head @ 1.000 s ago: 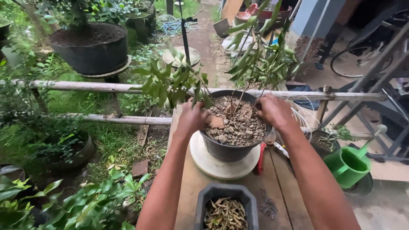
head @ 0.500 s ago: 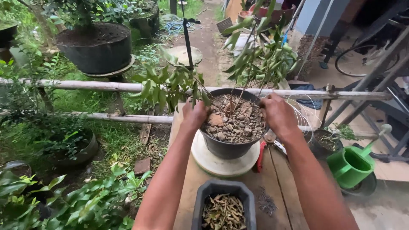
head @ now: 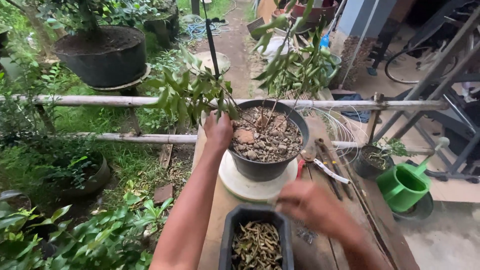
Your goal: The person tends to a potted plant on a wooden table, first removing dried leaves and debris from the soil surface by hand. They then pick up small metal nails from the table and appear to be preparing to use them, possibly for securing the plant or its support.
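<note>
Far left, a big black tub [head: 102, 55] of soil stands on a raised disc behind two pale poles [head: 100, 101] that run across the garden, with leafy plants [head: 100, 240] low in the foreground and a sunken pot [head: 85, 172] in the grass. The left hand [head: 218, 132] rests against the left rim of the black pot [head: 265, 167], fingers curled over the edge among the leaves; it touches the rim, but whether it truly clamps it I cannot tell. The pot sits on a pale round turntable [head: 245, 187] on the wooden table [head: 330, 250], filled with gravel and stones [head: 265, 137], and thin stems rise from it into two leafy branches [head: 192, 95], one spreading left and one up and right. Near the front edge of the table stands a dark tray [head: 239, 225] holding dry brown clippings [head: 257, 247]. The right hand [head: 312, 207] hovers blurred just above the tray's right corner, away from the pot; its fingers seem loosely bent and hold nothing I can make out. Right of the pot, red-handled cutters [head: 320, 167] lie on the table beside coils of pale wire [head: 340, 127]. Further right, a small pot [head: 372, 160] with a seedling and a green watering can [head: 405, 185] stand below table level.
</note>
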